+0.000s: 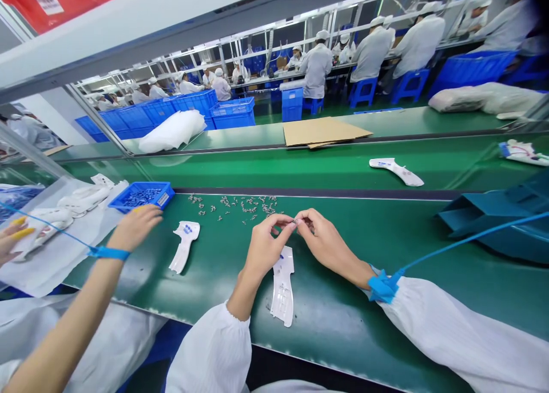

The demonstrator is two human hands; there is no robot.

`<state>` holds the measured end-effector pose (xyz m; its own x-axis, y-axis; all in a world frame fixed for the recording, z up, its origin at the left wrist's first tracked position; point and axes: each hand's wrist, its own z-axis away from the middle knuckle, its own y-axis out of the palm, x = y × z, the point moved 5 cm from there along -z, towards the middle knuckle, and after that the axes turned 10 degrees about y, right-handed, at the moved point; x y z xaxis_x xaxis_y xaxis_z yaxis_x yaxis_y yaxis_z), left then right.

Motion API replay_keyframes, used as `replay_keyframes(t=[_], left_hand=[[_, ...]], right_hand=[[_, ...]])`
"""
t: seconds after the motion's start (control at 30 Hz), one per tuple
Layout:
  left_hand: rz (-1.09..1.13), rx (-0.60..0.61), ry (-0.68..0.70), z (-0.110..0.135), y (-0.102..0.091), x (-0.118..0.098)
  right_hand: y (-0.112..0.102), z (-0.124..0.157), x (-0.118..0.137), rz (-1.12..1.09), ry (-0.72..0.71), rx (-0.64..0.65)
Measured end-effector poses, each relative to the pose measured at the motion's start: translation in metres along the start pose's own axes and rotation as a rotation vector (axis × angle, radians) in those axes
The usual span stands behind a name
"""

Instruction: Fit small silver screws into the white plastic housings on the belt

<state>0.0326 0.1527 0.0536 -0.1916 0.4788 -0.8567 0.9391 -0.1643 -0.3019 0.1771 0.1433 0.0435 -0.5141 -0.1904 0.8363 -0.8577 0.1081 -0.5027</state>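
My left hand [268, 241] and my right hand [321, 237] meet fingertip to fingertip above the green work surface. Between them they pinch a tiny metal part [295, 221], too small to name and mostly covered by the fingers. Just below lies a white plastic handle shell [283, 293], its upper end partly behind my left hand. Small metal parts [249, 204] are scattered beyond my hands. A blue wrist strap [384, 286] with a cord circles my right wrist.
At left, a co-worker's hand [136, 227] reaches by a blue bin [143, 195] of small blue parts. Another white shell [185, 245] lies nearby. A third shell [397, 171] rests on the green belt [257, 173] beyond. Teal bins [501, 213] stand at right; a shelf beam crosses overhead.
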Motion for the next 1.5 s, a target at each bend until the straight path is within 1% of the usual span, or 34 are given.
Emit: replay_keyframes(t=[0.1, 0.23, 0.33, 0.47, 0.53, 0.6, 0.67, 0.7, 0.8, 0.87, 0.93, 1.0, 1.13, 1.27, 1.4, 1.5], left_hand=[[0.022, 0.009, -0.008, 0.001, 0.001, 0.003], [0.118, 0.045, -0.048, 0.003, 0.009, 0.006], [0.242, 0.082, -0.121, 0.003, 0.016, 0.007], [0.469, 0.201, -0.278, 0.005, 0.026, 0.004], [0.554, 0.278, -0.351, 0.007, 0.029, 0.001], [0.599, 0.325, -0.398, 0.009, 0.03, -0.001], [0.609, 0.318, -0.415, 0.01, 0.029, 0.0], [0.602, 0.287, -0.411, 0.009, 0.027, 0.001], [0.525, 0.111, -0.342, 0.005, 0.018, 0.005], [0.454, 0.023, -0.272, 0.003, 0.013, 0.005], [0.386, -0.002, -0.207, 0.002, 0.011, 0.004], [0.311, -0.016, -0.148, 0.002, 0.009, 0.002], [0.145, -0.041, -0.04, 0.004, 0.007, -0.001], [0.059, -0.024, 0.033, 0.007, 0.008, -0.005], [0.094, 0.023, 0.04, 0.009, 0.011, -0.008], [0.196, 0.059, -0.013, 0.01, 0.015, -0.007]], right_hand=[[-0.001, 0.001, 0.002, 0.044, -0.083, -0.026], [-0.004, 0.002, 0.005, 0.218, -0.31, -0.104], [-0.007, 0.002, 0.007, 0.32, -0.49, -0.16], [-0.011, 0.007, 0.009, 0.36, -0.723, -0.246], [-0.013, 0.011, 0.009, 0.336, -0.795, -0.269], [-0.014, 0.013, 0.009, 0.287, -0.837, -0.266], [-0.015, 0.012, 0.01, 0.254, -0.821, -0.262], [-0.015, 0.01, 0.011, 0.249, -0.777, -0.264], [-0.019, -0.001, 0.013, 0.233, -0.537, -0.276], [-0.02, -0.006, 0.015, 0.2, -0.392, -0.248], [-0.02, -0.007, 0.017, 0.176, -0.31, -0.198], [-0.018, -0.006, 0.018, 0.169, -0.279, -0.153], [-0.015, -0.002, 0.019, 0.181, -0.284, -0.117], [-0.012, 0.001, 0.023, 0.246, -0.37, -0.137], [-0.012, 0.003, 0.027, 0.323, -0.492, -0.199], [-0.015, 0.005, 0.028, 0.351, -0.597, -0.214]])
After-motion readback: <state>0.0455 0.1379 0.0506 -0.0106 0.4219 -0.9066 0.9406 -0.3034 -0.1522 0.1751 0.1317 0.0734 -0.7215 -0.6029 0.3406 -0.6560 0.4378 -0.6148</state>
